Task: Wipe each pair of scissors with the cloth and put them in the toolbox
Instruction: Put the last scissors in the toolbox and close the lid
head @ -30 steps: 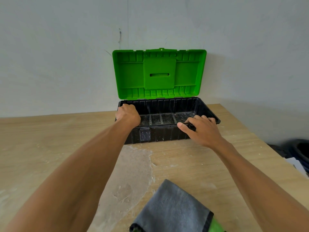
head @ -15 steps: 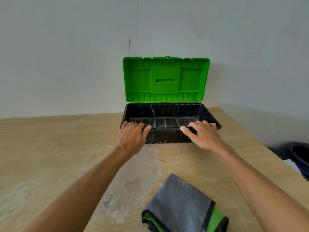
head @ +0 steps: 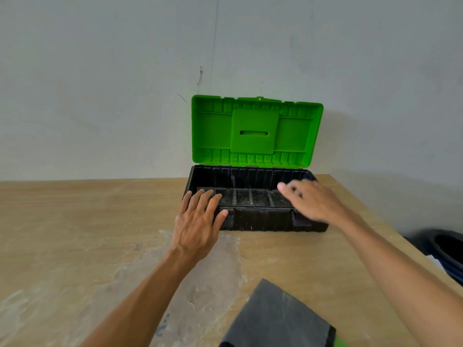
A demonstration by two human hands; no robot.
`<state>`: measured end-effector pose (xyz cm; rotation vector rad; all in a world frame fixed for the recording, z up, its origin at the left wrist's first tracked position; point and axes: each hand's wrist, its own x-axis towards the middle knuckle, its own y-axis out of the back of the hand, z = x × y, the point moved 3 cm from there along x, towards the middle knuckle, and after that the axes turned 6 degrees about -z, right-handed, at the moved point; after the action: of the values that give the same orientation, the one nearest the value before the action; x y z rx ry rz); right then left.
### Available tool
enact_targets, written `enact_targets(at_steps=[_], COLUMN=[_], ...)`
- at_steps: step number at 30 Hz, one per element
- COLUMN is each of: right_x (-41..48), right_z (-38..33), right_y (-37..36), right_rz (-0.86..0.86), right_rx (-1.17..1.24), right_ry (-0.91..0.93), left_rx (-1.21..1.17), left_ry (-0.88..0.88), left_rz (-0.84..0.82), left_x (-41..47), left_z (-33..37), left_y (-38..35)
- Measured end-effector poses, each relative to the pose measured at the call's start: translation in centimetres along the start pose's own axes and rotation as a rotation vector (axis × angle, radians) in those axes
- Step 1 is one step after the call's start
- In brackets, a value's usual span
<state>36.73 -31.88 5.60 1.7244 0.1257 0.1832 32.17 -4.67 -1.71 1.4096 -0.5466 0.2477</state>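
The toolbox (head: 260,220) stands open at the far side of the table, with a black body and a green lid (head: 255,132) upright against the wall. A divided tray sits inside along its front. My left hand (head: 198,221) lies flat with straight fingers on the front left corner of the box. My right hand (head: 310,200) hovers blurred over the front right corner, fingers loosely spread, holding nothing. A folded grey cloth (head: 275,319) with a green edge lies on the table near me. No scissors are in view.
The wooden table (head: 75,234) has a pale dried stain (head: 208,276) in front of the toolbox. A dark blue bin (head: 446,251) stands on the floor past the table's right edge. A grey wall runs right behind the box.
My right hand has lifted off the box's front right edge and is moving. My left hand has shifted slightly further onto the front left corner. The view has tilted a little.
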Motion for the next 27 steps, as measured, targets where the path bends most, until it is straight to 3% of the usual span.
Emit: enact_targets(at_steps=[9,15,17,24,27], right_x=[11.1,15.3,15.4,9.7,5.0], right_z=[-3.6,-3.6,-3.0,-1.9,-0.9], right_y=[10.6,11.9,11.7,12.7,12.0], right_rz=[0.307,0.162,0.171,0.571,0.589], right_rx=[-0.086,-0.133,-0.103,-0.105,-0.093], right_ry=[0.022,-0.086,-0.073,0.128,0.243], left_rx=[-0.016,-0.036,-0.029,-0.056,-0.154], left_ry=[0.038,0.039,0.037,-0.004,-0.02], left_rz=[0.018,0.035,0.037,0.062,0.096], left_x=[-0.1,0.0,0.1,-0.1,-0.3], left_z=[0.4,0.4,0.4,0.5,0.4], left_y=[-0.3,-0.4,-0.5,0.1,0.5])
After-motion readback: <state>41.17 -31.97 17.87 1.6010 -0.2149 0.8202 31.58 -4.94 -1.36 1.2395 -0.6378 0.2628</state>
